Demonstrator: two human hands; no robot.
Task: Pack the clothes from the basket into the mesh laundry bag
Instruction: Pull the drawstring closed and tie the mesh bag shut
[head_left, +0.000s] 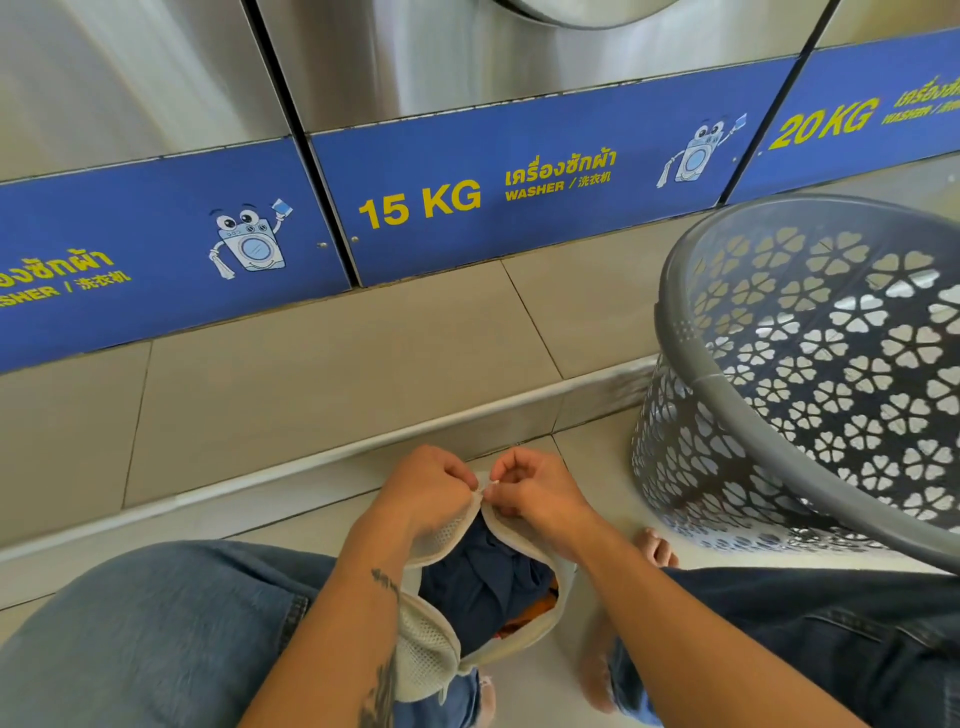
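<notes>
A white mesh laundry bag (426, 644) lies on the floor between my knees, its mouth partly open. Dark blue clothes (483, 582) fill it, with a bit of orange fabric (524, 618) showing at the lower right. My left hand (431, 486) and my right hand (530, 488) meet at the far end of the bag's opening, both pinching its rim, the right fingers on a small white zipper pull. The grey plastic basket (680, 322) with flower-shaped cutouts stands tilted at the right; the part of its inside that I see holds no clothes.
Steel washers with blue "15 KG" and "20 KG" panels (467, 192) line the wall ahead on a raised tiled step (337, 374). My jeans-clad knees sit left and right of the bag, and bare toes (657, 548) rest next to the basket.
</notes>
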